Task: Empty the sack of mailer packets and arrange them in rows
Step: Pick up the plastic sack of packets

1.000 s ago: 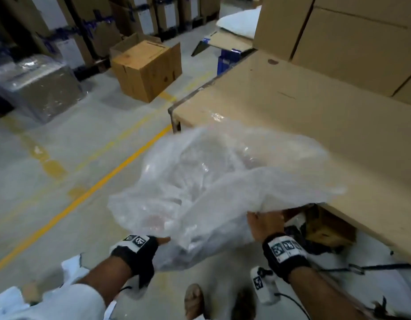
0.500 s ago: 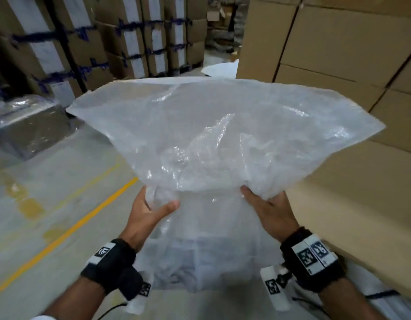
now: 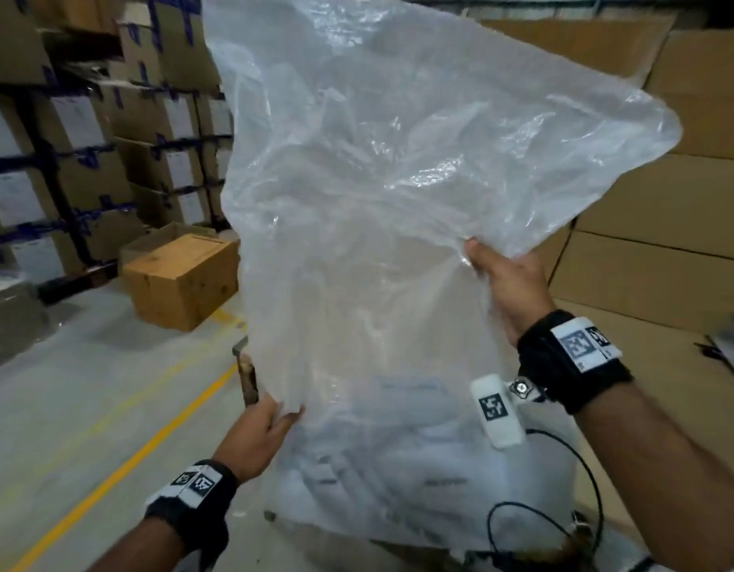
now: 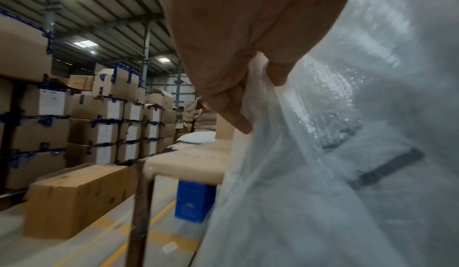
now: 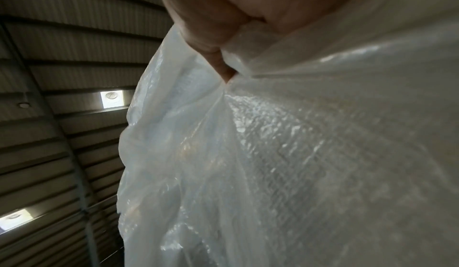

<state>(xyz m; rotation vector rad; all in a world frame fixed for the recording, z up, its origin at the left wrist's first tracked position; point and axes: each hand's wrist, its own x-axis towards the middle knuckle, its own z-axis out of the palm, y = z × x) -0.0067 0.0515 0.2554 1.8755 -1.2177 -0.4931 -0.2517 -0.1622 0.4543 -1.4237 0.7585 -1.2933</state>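
A large translucent white woven sack hangs upright in front of me, its slack top billowing above my hands. Pale mailer packets show dimly through its lower part. My left hand pinches the sack's left side low down; in the left wrist view the fingers are curled round a bunched fold of the sack. My right hand grips the right side higher up, and its wrist view shows the fingers clenched on gathered sack fabric.
A cardboard-topped table lies to the right behind the sack, its corner leg near my left hand. Stacked cartons fill the left, a brown box stands on the floor, a blue crate under the table.
The sack has risen from a heap near the floor to hanging upright. My right hand moved up its side; my left hand stays low. The view tilted upward.
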